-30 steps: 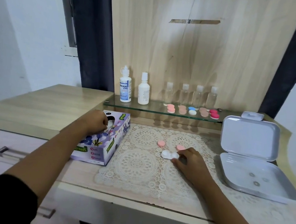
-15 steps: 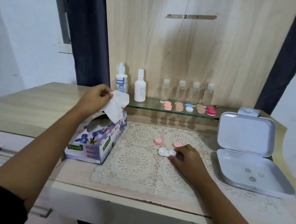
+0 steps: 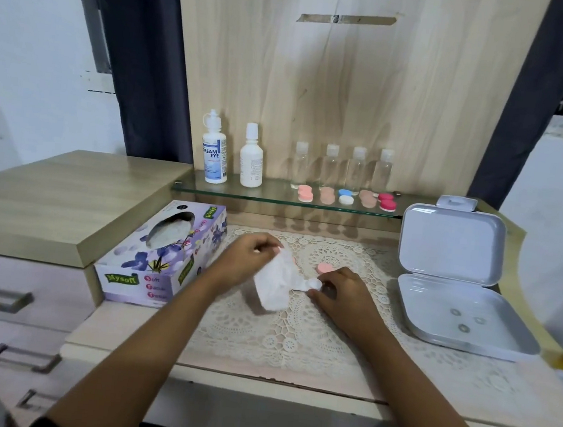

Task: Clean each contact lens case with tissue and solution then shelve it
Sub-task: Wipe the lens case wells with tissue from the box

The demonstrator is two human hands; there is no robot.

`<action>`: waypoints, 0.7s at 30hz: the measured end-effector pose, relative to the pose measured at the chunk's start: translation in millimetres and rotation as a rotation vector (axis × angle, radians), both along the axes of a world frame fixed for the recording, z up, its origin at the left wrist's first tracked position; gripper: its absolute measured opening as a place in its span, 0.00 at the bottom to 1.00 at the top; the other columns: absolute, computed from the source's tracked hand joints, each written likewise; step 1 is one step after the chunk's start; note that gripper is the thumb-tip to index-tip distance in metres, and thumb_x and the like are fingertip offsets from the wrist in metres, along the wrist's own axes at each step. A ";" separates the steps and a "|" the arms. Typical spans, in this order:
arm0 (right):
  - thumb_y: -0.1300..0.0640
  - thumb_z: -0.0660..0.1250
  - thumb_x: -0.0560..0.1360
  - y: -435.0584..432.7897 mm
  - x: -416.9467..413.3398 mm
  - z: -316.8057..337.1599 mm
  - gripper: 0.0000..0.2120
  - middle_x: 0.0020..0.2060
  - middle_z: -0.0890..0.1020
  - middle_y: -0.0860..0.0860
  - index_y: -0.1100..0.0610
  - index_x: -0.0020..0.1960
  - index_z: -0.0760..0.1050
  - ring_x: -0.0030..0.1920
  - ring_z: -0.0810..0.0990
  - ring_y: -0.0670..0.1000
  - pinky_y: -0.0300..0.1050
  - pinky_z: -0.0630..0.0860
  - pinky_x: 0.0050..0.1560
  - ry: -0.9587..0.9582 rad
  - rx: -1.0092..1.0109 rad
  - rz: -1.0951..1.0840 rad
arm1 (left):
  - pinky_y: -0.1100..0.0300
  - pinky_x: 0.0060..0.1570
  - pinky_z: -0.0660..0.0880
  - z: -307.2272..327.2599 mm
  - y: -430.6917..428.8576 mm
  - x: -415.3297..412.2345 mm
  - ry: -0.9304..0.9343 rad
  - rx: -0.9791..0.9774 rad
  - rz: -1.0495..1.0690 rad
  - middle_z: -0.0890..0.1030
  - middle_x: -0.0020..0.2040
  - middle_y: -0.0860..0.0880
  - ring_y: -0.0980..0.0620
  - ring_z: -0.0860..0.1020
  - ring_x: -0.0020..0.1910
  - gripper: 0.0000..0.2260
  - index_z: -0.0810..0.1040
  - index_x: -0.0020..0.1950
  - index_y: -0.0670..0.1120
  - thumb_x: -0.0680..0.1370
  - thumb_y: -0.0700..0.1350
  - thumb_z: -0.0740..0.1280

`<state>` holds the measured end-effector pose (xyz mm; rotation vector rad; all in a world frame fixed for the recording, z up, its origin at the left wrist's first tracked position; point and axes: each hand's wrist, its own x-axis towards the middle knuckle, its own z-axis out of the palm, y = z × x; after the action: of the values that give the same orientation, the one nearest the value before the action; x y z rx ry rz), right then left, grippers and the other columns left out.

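A: Underneath it all?
B: Pale tabletop [image 3: 462, 396], spread with a lace mat [image 3: 296, 335]. To the left, a raised wooden counter [image 3: 51, 198] over drawers [image 3: 9, 273] with metal handles.

A: And behind?
B: Light wood panel [image 3: 354, 82] at the back, dark curtains [image 3: 143, 62] on both sides, white wall [image 3: 24, 51] beyond. Along the panel, a glass shelf [image 3: 274, 197] carrying two white solution bottles [image 3: 214, 153], four clear small bottles [image 3: 330, 166] and a row of coloured cases [image 3: 346, 197].

A: On the mat?
B: White contact lens case [image 3: 314, 284] near the middle, pinched against the lace by the right hand [image 3: 344, 295]. Just behind, a loose pink cap [image 3: 324, 268].

A: Left hand [image 3: 248, 261]?
B: Curled, pinching the top of a crumpled tissue [image 3: 274, 288], hanging down with one corner reaching the case.

A: Either side?
B: Purple flowered tissue box [image 3: 151, 262] at the mat's left edge. On the right, a white hinged box [image 3: 452, 243], lid up, a few small rings [image 3: 463, 328] in its tray.
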<state>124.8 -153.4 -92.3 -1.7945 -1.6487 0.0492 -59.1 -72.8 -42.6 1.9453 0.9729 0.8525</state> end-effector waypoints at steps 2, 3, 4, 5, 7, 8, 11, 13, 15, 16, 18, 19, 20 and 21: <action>0.50 0.69 0.72 -0.1 0.2 -0.1 0.15 0.48 0.77 0.53 0.58 0.55 0.78 0.50 0.72 0.53 0.42 0.67 0.47 -0.001 -0.002 -0.003 | 0.60 0.45 0.70 -15.4 -2.9 9.9 0.023 -0.024 -0.038 0.78 0.44 0.53 0.52 0.75 0.46 0.05 0.78 0.47 0.48 0.78 0.41 0.64; 0.50 0.69 0.72 -0.2 0.3 -0.1 0.15 0.48 0.77 0.53 0.58 0.55 0.78 0.50 0.73 0.53 0.43 0.68 0.47 0.001 0.000 -0.004 | 0.61 0.44 0.70 -21.0 -4.1 13.8 0.047 -0.001 -0.040 0.78 0.44 0.53 0.53 0.75 0.46 0.04 0.78 0.48 0.49 0.78 0.41 0.64; 0.51 0.69 0.72 0.0 0.3 -0.2 0.15 0.47 0.77 0.54 0.58 0.54 0.79 0.50 0.73 0.53 0.43 0.68 0.48 0.002 0.001 -0.005 | 0.65 0.43 0.70 -25.2 -5.5 17.3 0.079 0.039 -0.029 0.77 0.43 0.54 0.54 0.75 0.45 0.04 0.78 0.49 0.49 0.77 0.41 0.65; 0.51 0.69 0.72 0.2 0.4 -0.5 0.14 0.47 0.77 0.54 0.59 0.53 0.79 0.50 0.73 0.53 0.44 0.69 0.48 0.004 0.001 -0.005 | 0.68 0.40 0.69 -28.7 -6.6 20.0 0.108 0.081 -0.009 0.76 0.42 0.55 0.56 0.74 0.44 0.05 0.77 0.51 0.48 0.77 0.41 0.65; 0.51 0.69 0.72 0.7 0.1 -0.5 0.14 0.46 0.76 0.53 0.59 0.52 0.79 0.50 0.73 0.53 0.44 0.69 0.49 0.012 -0.003 -0.007 | 0.71 0.39 0.67 -32.7 -9.2 24.0 0.135 0.157 0.017 0.74 0.41 0.55 0.56 0.73 0.43 0.05 0.75 0.53 0.47 0.77 0.41 0.65; 0.51 0.70 0.72 0.7 -0.1 -0.3 0.14 0.47 0.76 0.53 0.59 0.52 0.78 0.50 0.73 0.53 0.44 0.69 0.49 0.014 -0.005 -0.008 | 0.69 0.41 0.68 -33.7 -9.5 25.2 0.150 0.219 0.021 0.75 0.42 0.54 0.56 0.74 0.44 0.05 0.75 0.52 0.46 0.77 0.41 0.65; 0.51 0.70 0.72 1.3 -0.1 -0.4 0.14 0.47 0.76 0.53 0.59 0.52 0.78 0.50 0.72 0.52 0.44 0.69 0.50 0.023 -0.007 -0.010 | 0.66 0.44 0.67 -37.5 -6.1 26.1 0.229 0.401 0.032 0.74 0.46 0.52 0.53 0.75 0.47 0.04 0.78 0.50 0.44 0.76 0.41 0.66; 0.51 0.70 0.72 1.3 0.0 -0.6 0.14 0.47 0.76 0.52 0.58 0.53 0.78 0.50 0.72 0.53 0.44 0.69 0.50 0.025 -0.008 -0.006 | 0.62 0.48 0.70 -40.8 -4.7 24.5 0.278 0.464 0.038 0.76 0.48 0.50 0.52 0.75 0.49 0.08 0.81 0.51 0.43 0.77 0.43 0.66; 0.52 0.69 0.72 0.9 0.3 -0.8 0.13 0.47 0.76 0.52 0.58 0.53 0.78 0.50 0.72 0.53 0.44 0.69 0.50 0.031 -0.006 -0.001 | 0.56 0.50 0.72 -43.6 -8.0 22.4 0.330 0.532 0.027 0.77 0.49 0.50 0.51 0.75 0.50 0.13 0.83 0.52 0.44 0.77 0.51 0.64; 0.53 0.69 0.72 0.7 0.4 -0.8 0.12 0.47 0.76 0.52 0.58 0.53 0.78 0.51 0.73 0.53 0.44 0.69 0.50 0.032 -0.003 0.003 | 0.54 0.50 0.71 -44.1 -10.2 21.5 0.358 0.553 0.019 0.76 0.49 0.52 0.52 0.74 0.51 0.17 0.83 0.52 0.46 0.76 0.55 0.61; 0.54 0.68 0.73 0.9 1.0 -1.2 0.12 0.48 0.77 0.53 0.58 0.54 0.78 0.51 0.73 0.54 0.44 0.69 0.51 0.028 0.006 0.011 | 0.56 0.52 0.68 -44.0 -12.7 20.2 0.443 0.580 0.019 0.74 0.51 0.54 0.55 0.72 0.53 0.22 0.82 0.54 0.49 0.73 0.61 0.57; 0.55 0.68 0.73 1.2 1.1 -1.3 0.12 0.49 0.77 0.53 0.59 0.54 0.78 0.51 0.73 0.54 0.45 0.69 0.51 0.027 0.006 0.013 | 0.57 0.52 0.66 -43.8 -13.2 20.2 0.489 0.595 0.019 0.73 0.52 0.54 0.55 0.71 0.54 0.24 0.81 0.56 0.50 0.73 0.62 0.56; 0.54 0.68 0.73 1.4 1.1 -1.6 0.12 0.49 0.77 0.53 0.59 0.54 0.78 0.51 0.73 0.54 0.44 0.69 0.51 0.026 0.003 0.015 | 0.57 0.51 0.64 -43.6 -13.6 20.5 0.522 0.611 0.020 0.73 0.53 0.54 0.54 0.70 0.54 0.24 0.81 0.57 0.51 0.73 0.62 0.55; 0.54 0.68 0.73 1.9 1.2 -1.8 0.12 0.49 0.77 0.53 0.59 0.54 0.78 0.51 0.73 0.54 0.44 0.69 0.51 0.029 0.003 0.016 | 0.58 0.50 0.63 -43.2 -14.1 21.1 0.541 0.630 0.024 0.73 0.54 0.53 0.53 0.70 0.55 0.24 0.80 0.58 0.50 0.73 0.61 0.54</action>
<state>126.0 -151.5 -94.1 -1.7700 -1.6418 0.0799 -38.0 -86.8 -85.8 2.8069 1.1163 0.7061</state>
